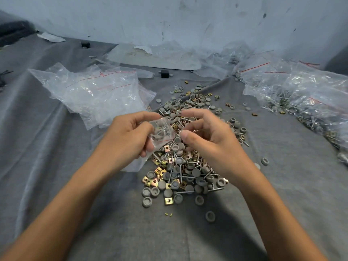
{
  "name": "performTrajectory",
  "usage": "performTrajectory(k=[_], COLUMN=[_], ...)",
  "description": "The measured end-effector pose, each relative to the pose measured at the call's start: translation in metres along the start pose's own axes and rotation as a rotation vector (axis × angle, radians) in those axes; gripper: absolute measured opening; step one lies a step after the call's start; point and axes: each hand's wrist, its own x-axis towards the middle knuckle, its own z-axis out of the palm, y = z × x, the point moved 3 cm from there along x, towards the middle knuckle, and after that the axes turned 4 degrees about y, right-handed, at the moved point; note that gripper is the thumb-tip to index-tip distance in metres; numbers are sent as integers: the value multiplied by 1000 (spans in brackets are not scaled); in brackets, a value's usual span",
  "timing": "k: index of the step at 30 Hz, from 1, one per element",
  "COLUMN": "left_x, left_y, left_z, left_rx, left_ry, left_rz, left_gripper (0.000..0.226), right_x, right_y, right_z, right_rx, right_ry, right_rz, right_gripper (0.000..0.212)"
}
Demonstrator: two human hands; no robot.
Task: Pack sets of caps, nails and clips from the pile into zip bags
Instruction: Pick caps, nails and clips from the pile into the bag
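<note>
Grey cloth point(56, 166) bears the pile point(185, 173); left hand point(130, 137) grips a zip bag point(162, 133).

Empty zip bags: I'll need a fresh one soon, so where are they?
In the head view the empty zip bags lie heaped on the grey cloth, left of the parts pile, just beyond the left hand.

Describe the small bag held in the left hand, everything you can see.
The small zip bag is clear, crinkled plastic with a thin red line across it. Grey caps and silver nails show inside; clips cannot be made out. The left hand pinches it above the pile. The right hand hovers beside it, seemingly not touching.
</note>
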Motion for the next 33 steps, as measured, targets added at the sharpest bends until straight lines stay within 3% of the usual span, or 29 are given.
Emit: performTrajectory(k=[3, 5, 12, 17, 23, 33], left_x=[1, 2, 2, 1, 2, 2], left_y=[1, 1, 1, 2, 3, 3], left_z=[-4, -5, -4, -7, -7, -4], left_rx=[-10, -9, -12, -17, -26, -28], left_ry=[24, 41, 41, 38, 45, 36], left_rz=[1, 9, 11, 13, 7, -3], left_gripper=[35, 35, 37, 36, 37, 36], right_x=[-2, -4, -20, -19, -17, -13], right_y=[6, 4, -6, 0, 2, -3], right_z=[-7, -1, 65, 62, 59, 64], right_rx=[-429, -550, -585, -733, -831, -858], right_ry=[14, -50, -438, -446, -529, -530], right_rz=[-39, -54, -161, -56, -56, -59], right_gripper=[27, 20, 17, 30, 54, 14])
